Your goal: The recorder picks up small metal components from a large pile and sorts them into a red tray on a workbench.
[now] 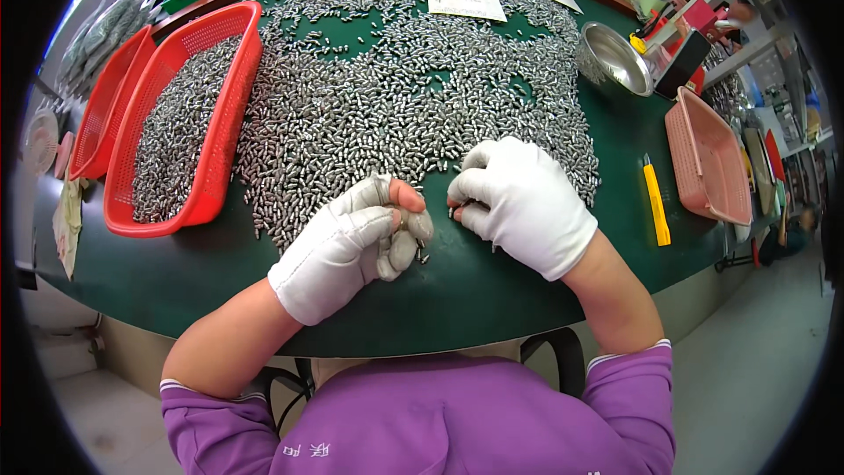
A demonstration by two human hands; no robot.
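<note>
A broad heap of small silvery metal parts, each a short cylinder, covers most of the green table. At its near edge my left hand, in a white glove with the thumb and index tips bare, is curled closed. What it holds is hidden by the fingers; a couple of loose parts show just beside them. My right hand, in a similar glove, rests at the heap's near right side. Its thumb and fingers are pinched together, with a small metal part showing at their tips.
On the left stands a red plastic basket full of the same parts, beside another red basket. A metal bowl, a yellow utility knife and a pink basket are on the right. Paper slips lie on the heap.
</note>
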